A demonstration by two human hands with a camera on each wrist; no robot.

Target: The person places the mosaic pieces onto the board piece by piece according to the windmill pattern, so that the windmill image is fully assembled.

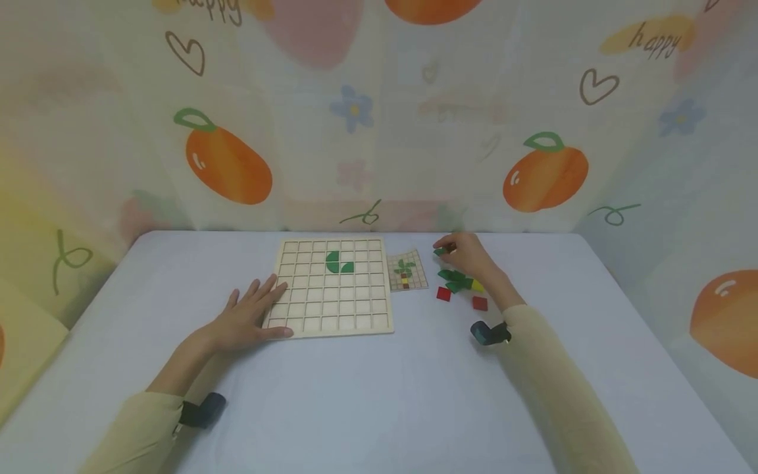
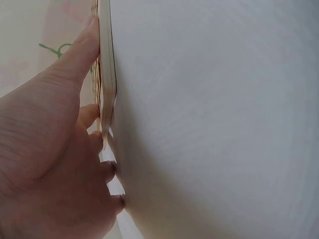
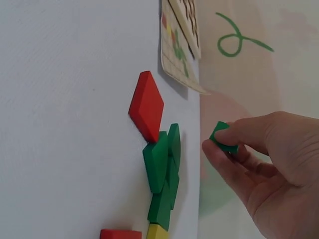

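My left hand lies with spread fingers on the left edge of a wooden grid board, its thumb along the front left corner. Three green pieces sit in the board's upper middle squares. My right hand pinches a green block between thumb and fingers, raised above the table. Below that hand lies a small cluster of green blocks, with a red block at its end and a yellow block beside it. Another red block lies nearer the front.
A pattern card showing a green, yellow and red figure on a grid lies against the board's right side, its corner curling up in the right wrist view. The white table ends at a printed cloth backdrop.
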